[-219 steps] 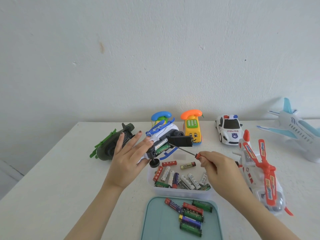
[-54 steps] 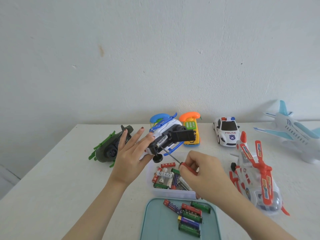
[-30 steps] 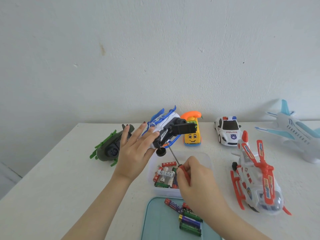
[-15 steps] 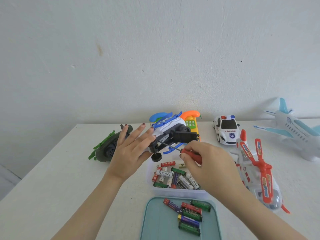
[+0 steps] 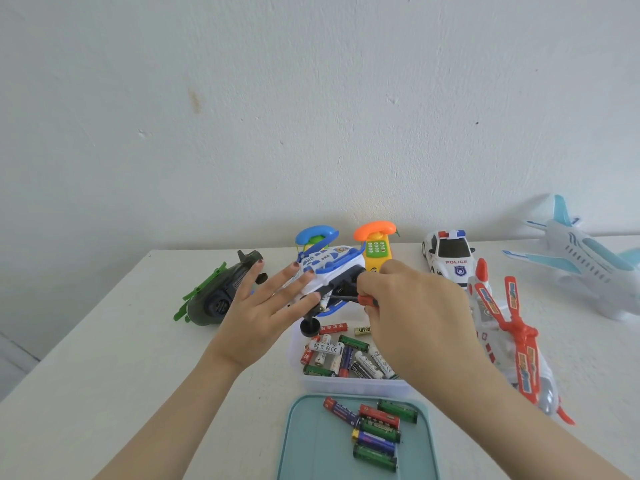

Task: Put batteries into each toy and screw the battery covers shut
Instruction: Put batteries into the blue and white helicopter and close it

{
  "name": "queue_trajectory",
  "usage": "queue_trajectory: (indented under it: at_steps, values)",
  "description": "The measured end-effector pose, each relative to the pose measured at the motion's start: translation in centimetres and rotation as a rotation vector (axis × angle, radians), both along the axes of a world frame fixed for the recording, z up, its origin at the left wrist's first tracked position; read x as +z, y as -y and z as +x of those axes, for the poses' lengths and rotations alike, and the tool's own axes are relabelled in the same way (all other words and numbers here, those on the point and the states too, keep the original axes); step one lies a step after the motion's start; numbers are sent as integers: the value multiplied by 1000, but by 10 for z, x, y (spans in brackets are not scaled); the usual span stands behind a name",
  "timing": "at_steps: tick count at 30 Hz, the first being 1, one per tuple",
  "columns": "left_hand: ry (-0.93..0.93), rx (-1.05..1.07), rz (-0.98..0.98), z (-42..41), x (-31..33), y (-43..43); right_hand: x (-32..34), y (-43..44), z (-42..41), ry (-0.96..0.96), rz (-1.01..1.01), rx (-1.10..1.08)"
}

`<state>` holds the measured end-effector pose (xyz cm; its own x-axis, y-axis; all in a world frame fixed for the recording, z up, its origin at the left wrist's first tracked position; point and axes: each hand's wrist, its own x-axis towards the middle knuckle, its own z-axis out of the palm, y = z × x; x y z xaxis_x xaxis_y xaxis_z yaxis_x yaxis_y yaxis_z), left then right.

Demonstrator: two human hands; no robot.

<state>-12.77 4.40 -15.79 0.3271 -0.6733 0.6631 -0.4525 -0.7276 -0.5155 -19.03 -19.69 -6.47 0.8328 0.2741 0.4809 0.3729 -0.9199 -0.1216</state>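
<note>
Lifted off the bench [image 5: 121,375], just above the far edge of the battery tub [image 5: 353,386]: blue-and-white helicopter [image 5: 329,265], tipped over, one black wheel hanging down toward the tub. Braced from the tub's left side by the left hand [image 5: 266,317], fingers [image 5: 277,282] straight and spread flat against the toy's body, not curled round it. Gripped above the tub in the right hand [image 5: 415,323], fingers curled round the red handle: screwdriver [image 5: 367,300], shaft pointing left into the toy's dark underside; tip contact too hidden to tell.

Inside the tub, loose batteries [image 5: 346,355] in a heap. Just in front of the tub, a teal lid [image 5: 311,441] with more batteries. Left of the tub, a green helicopter [image 5: 218,299]. Right of it, an orange-and-white helicopter [image 5: 509,337]. Behind it, a blue phone toy [image 5: 317,235], a yellow phone toy [image 5: 375,244] and a police car [image 5: 450,258]. Far right of the tub, a white airplane [image 5: 588,265].
</note>
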Motion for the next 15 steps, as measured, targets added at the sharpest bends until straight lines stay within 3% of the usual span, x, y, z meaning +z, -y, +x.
queue_trajectory:
  at_steps: [15]
  values:
    - [38,-37,32,-6,11,4,-16,0,2,-179,147,42]
